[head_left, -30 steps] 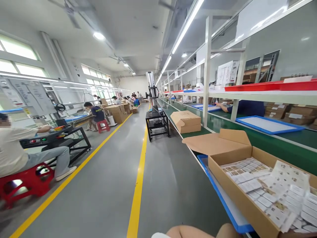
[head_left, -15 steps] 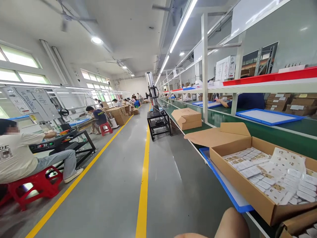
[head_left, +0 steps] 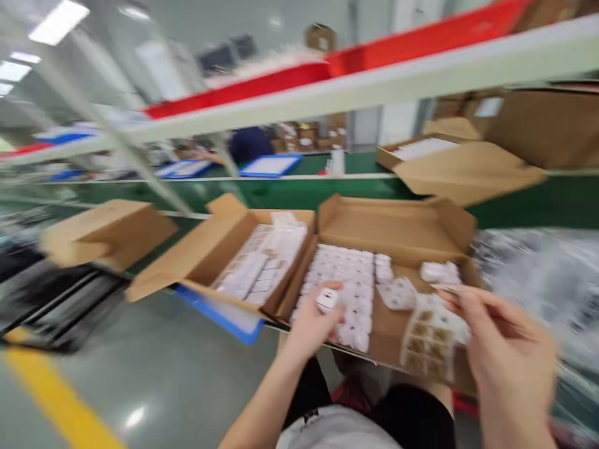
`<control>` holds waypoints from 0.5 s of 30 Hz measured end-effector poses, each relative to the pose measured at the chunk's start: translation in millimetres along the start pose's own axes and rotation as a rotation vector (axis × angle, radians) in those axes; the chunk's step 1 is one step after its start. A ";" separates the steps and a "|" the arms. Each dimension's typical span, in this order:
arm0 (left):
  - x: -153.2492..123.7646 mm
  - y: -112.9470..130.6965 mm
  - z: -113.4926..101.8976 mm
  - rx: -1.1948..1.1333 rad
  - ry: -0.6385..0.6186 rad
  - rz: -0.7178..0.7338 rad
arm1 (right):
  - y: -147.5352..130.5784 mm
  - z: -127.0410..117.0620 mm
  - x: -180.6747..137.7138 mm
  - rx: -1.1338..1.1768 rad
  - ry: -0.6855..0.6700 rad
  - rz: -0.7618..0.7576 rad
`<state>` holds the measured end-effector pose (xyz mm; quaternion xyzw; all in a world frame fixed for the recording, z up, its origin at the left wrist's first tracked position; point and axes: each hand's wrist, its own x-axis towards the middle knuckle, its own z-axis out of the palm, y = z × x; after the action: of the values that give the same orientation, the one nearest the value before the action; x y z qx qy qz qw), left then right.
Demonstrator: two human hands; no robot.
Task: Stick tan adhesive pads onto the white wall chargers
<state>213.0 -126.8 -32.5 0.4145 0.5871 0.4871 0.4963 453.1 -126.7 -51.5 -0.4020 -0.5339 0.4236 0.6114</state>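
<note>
The view is smeared by motion. My left hand point(head_left: 312, 321) pinches a small white oval part point(head_left: 326, 300) over the near edge of an open cardboard box point(head_left: 397, 227) with rows of several white parts point(head_left: 349, 280) inside. My right hand point(head_left: 508, 358) is at the box's right front corner, its fingers closed on a sheet of small labels point(head_left: 428, 333). A second open box point(head_left: 206, 249) of white parts stands just to the left.
Both boxes rest on a green bench point(head_left: 281, 193) with a blue tray point(head_left: 219, 315) under the left one. A closed carton point(head_left: 103, 231) is further left, another open box point(head_left: 461, 165) behind. Red bins point(head_left: 421, 34) line the shelf above. Clear bags point(head_left: 538, 274) lie right.
The view has swung from the aisle round to the bench in front. Both hands have come into view, left holding a white part, right holding a label sheet.
</note>
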 end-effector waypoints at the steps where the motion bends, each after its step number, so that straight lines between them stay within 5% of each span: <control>1: 17.0 -3.3 -0.8 0.029 -0.011 -0.010 | 6.4 -8.7 -3.3 0.019 0.163 0.042; 4: 47.0 -11.4 -0.5 0.091 -0.002 0.012 | 20.3 -19.7 -14.7 0.040 0.325 0.144; 11: 40.9 -16.3 12.4 0.098 0.079 0.164 | 25.9 -10.5 -41.9 0.126 0.317 0.272; 15: 41.8 -10.2 14.6 0.023 0.004 0.093 | 29.3 6.1 -44.3 0.182 0.281 0.301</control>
<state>220.5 -85.8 -50.5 0.4458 0.5738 0.5038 0.4671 441.2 -159.1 -92.4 -0.4751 -0.3371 0.4965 0.6435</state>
